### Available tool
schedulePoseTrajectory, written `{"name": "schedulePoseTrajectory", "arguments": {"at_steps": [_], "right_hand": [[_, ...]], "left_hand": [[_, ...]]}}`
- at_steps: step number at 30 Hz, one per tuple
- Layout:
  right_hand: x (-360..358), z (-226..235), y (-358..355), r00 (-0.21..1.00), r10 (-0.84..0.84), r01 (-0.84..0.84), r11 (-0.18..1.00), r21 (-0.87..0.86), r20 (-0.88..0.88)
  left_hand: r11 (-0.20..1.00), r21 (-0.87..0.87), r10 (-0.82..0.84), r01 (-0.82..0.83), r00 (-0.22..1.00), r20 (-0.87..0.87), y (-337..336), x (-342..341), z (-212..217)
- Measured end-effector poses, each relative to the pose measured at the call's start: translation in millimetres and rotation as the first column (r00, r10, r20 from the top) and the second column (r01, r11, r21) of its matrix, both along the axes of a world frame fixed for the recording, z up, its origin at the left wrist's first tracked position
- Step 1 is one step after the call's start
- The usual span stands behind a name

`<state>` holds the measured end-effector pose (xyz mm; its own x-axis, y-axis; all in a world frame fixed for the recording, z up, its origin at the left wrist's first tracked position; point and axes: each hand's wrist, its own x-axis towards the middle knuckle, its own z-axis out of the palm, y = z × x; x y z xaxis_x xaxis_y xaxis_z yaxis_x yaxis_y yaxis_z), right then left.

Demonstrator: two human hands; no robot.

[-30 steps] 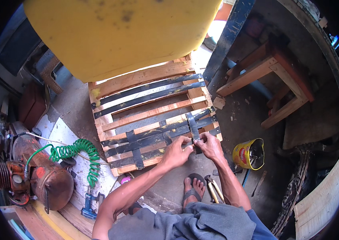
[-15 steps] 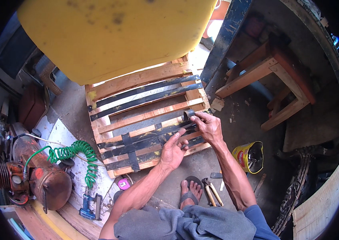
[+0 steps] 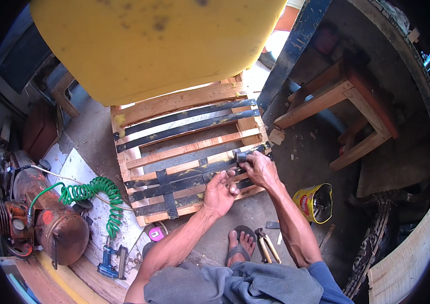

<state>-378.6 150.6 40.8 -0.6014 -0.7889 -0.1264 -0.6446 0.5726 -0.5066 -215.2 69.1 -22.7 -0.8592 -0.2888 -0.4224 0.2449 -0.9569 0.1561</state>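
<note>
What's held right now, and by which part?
The right grip holds a flat black strap by its curled end. Whether the left grip holds anything cannot be told.

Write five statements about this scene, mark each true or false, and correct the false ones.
1. The right hand holds a black strap. True.
2. The left hand grips the pincers. False: it is at the slatted frame, while the pincers lie on the floor.
3. The pincers lie to the right of the sandalled foot. True.
4. The coiled hose is red. False: it is green.
5. The bucket is yellow and stands to the left of the frame. False: it is yellow, but stands to the right of it.
</note>
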Motion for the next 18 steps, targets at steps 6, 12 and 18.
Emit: {"name": "schedulePoseTrajectory", "arguments": {"at_steps": [6,12,18], "right_hand": [[8,12,4,0.967,0.200,-0.167,0.965,0.200,-0.157],[38,-4,3,0.994,-0.034,0.056,0.973,0.222,-0.099],[41,-39,15,0.926,-0.200,0.248,0.961,-0.120,0.319]], "left_hand": [[0.999,-0.038,-0.028,0.026,0.997,-0.068,-4,10,-4],[0.948,-0.309,-0.041,0.076,0.992,0.117,8,13,4],[0.856,-0.503,-0.098,0.118,0.993,0.066,4,9,-1]]}}
